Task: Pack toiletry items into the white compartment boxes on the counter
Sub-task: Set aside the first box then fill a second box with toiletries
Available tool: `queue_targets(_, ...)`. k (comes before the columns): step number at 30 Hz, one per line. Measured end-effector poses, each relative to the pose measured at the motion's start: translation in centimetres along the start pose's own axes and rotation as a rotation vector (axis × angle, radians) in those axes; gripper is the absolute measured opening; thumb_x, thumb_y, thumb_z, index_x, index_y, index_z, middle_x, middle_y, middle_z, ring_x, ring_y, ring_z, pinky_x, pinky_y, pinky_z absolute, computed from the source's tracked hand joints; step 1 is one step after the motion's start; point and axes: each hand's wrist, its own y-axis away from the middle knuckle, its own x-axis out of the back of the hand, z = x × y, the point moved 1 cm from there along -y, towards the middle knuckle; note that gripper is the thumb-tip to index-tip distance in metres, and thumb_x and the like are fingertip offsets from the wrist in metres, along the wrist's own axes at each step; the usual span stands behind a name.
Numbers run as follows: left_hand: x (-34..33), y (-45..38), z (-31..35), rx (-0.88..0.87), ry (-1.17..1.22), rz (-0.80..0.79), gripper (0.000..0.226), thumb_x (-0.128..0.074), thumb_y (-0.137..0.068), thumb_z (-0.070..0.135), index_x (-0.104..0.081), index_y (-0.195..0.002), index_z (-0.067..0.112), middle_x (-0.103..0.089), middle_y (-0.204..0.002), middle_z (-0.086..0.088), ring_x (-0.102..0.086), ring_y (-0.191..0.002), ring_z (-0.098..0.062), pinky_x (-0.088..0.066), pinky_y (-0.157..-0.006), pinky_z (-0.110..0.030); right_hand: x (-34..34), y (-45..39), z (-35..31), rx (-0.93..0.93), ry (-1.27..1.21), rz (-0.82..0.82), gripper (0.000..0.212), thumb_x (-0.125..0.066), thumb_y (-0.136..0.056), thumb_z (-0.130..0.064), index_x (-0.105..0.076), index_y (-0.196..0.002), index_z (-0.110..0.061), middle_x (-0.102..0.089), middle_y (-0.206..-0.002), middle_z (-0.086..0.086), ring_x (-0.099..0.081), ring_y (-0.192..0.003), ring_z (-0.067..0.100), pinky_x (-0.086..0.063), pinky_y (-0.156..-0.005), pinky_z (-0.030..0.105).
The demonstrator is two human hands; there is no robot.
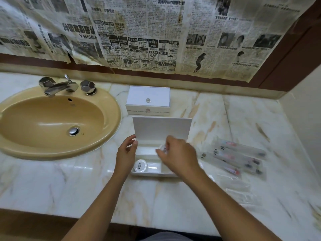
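An open white compartment box (152, 174) lies on the marble counter with its lid (162, 128) standing upright behind it. A round wrapped soap (140, 165) sits in its front left compartment. My left hand (126, 153) holds the box's left edge near the lid hinge. Over the box's middle, my right hand (178, 155) pinches a small clear-wrapped packet (163, 147); motion blur hides what the packet contains. A second white box (148, 100) stands shut farther back, with a small knob on its lid.
A tan oval sink (52, 122) with chrome taps (57, 86) fills the counter's left. Several clear-wrapped toothbrush packets (238, 157) and other clear packets (238, 188) lie to the right of the open box. Newspaper covers the wall behind.
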Motion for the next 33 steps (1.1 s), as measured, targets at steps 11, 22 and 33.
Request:
queue_targets(11, 0.3, -0.3, -0.3, 0.019, 0.010, -0.026, 0.020, -0.054, -0.097, 0.025, -0.058, -0.114, 0.034, -0.061, -0.107, 0.010, -0.057, -0.096, -0.001, -0.040, -0.073, -0.009, -5.3, 0.0, -4.4, 0.160, 0.113, -0.186, 0.036, -0.052, -0.092, -0.046, -0.062, -0.095, -0.012, -0.066, -0.098, 0.010, -0.060, -0.093, 0.030, -0.033, -0.068, 0.032)
queue_targets(22, 0.3, -0.4, -0.7, 0.006, -0.012, -0.020, 0.025, -0.053, -0.097, 0.026, -0.058, -0.121, 0.029, -0.061, -0.113, 0.007, -0.055, -0.101, -0.007, -0.037, -0.075, -0.006, -6.1, 0.5, -4.5, 0.162, 0.089, -0.252, 0.028, -0.050, -0.091, -0.036, -0.062, -0.098, -0.011, -0.065, -0.098, 0.011, -0.060, -0.091, 0.031, -0.033, -0.067, 0.031)
queue_targets(33, 0.2, -0.3, -0.5, 0.002, -0.014, -0.006, 0.026, -0.054, -0.097, 0.024, -0.060, -0.122, 0.023, -0.064, -0.112, 0.004, -0.057, -0.093, 0.005, -0.040, -0.069, 0.000, -2.7, 0.0, -1.3, 0.046, -0.043, -0.072, 0.024, -0.051, -0.089, -0.042, -0.063, -0.097, -0.022, -0.067, -0.094, 0.000, -0.060, -0.090, 0.023, -0.042, -0.072, 0.029)
